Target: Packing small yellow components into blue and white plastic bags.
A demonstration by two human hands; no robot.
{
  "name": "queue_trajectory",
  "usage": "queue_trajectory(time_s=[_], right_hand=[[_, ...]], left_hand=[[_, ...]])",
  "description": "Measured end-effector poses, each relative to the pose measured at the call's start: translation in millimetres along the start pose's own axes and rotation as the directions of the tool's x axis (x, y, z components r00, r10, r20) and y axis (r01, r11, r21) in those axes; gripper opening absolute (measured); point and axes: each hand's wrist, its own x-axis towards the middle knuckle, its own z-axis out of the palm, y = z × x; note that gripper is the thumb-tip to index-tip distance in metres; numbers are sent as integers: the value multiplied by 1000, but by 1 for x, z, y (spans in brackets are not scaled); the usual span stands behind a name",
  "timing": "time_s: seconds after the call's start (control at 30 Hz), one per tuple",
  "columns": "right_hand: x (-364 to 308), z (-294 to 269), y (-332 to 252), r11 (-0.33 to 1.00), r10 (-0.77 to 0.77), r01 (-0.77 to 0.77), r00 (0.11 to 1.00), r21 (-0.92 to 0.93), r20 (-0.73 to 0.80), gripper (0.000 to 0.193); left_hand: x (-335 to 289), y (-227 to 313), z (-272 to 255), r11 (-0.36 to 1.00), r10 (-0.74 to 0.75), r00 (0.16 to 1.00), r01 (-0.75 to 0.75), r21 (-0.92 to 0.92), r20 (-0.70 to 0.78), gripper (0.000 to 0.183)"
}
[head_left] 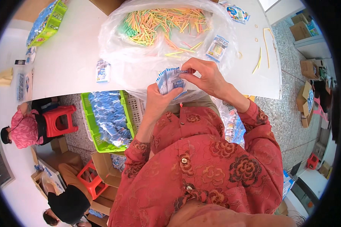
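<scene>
My left hand (pixel 155 101) is closed on several small blue-and-white plastic packets (pixel 166 81), fanned a little, over the table's near edge. At their upper right corner, my right hand (pixel 210 77) pinches the edge of one packet between thumb and fingers. Just beyond lies a heap of thin yellow, orange, pink and green sticks (pixel 166 22) on a spread clear plastic bag (pixel 111 36). A packet with sticks showing inside (pixel 217 48) rests on the bag to the right. Another blue-and-white packet (pixel 102 72) lies on the table to the left.
A green basket (pixel 96 128) full of blue packets stands below the table at left. Another green basket (pixel 51 24) sits at the table's far left. Loose sticks (pixel 258 62) and rubber bands lie on the right. Two people sit at left near red stools (pixel 60 120) and cardboard boxes.
</scene>
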Motion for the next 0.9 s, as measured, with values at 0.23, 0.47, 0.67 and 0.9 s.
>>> queue_trajectory(time_s=[0.23,0.47,0.67,0.9], right_hand=[[3,-9,-23,997,-63,65,996,29,-61,25],[0,-6,-22,939,-301,289,953,-185,-41,23],[-2,-5,-24,943,-256,288,948,-168,187,12],[38,-24,37,994,111,-110,991,25,-77,9]], left_hand=[[-1,4,5,996,7,995,-15,-83,-103,19],[4,-7,7,989,119,990,-125,-83,-79,16],[0,-20,1,999,36,991,-36,-4,-132,18],[2,-18,-3,996,35,978,-49,-68,-205,20]])
